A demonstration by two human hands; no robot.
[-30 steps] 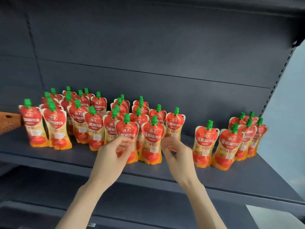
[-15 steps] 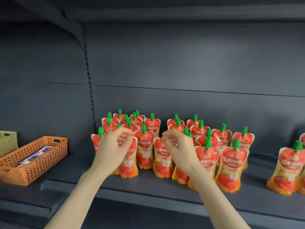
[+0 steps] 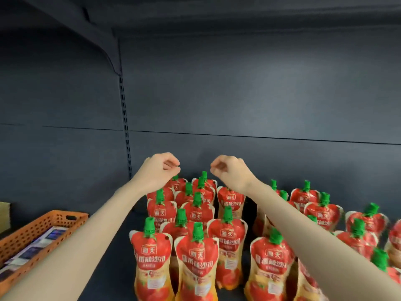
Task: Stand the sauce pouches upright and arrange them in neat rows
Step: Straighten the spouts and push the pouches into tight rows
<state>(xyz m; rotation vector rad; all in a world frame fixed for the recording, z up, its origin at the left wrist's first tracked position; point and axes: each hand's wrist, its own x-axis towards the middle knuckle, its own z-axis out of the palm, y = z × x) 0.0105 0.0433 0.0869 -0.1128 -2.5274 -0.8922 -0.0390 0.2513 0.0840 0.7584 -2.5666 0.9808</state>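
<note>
**Both hands over the back row, holding nothing we can see**

We see the left hand and right hand raised side by side at mid-frame, just above the rearmost sauce pouches. The two hands are apart, with a gap between them.

Left fingers are curled in with the tips close to the thumb. Right fingers are curled the same way. Nothing shows in either hand. The left hand sits right over a green cap in the back row; we cannot tell whether it touches.

The pouches stand upright on the dark shelf, red and yellow with green caps on top.
- One block runs from centre frame to the bottom edge, several rows deep and roughly aligned.
- A second block sits at centre right to lower right, partly hidden behind the right forearm.
- A narrow strip of bare shelf separates the two blocks.

An orange basket sits at lower left, well apart from the pouches, with flat packets lying in it. Behind everything are the dark back panel and a slotted upright.
</note>
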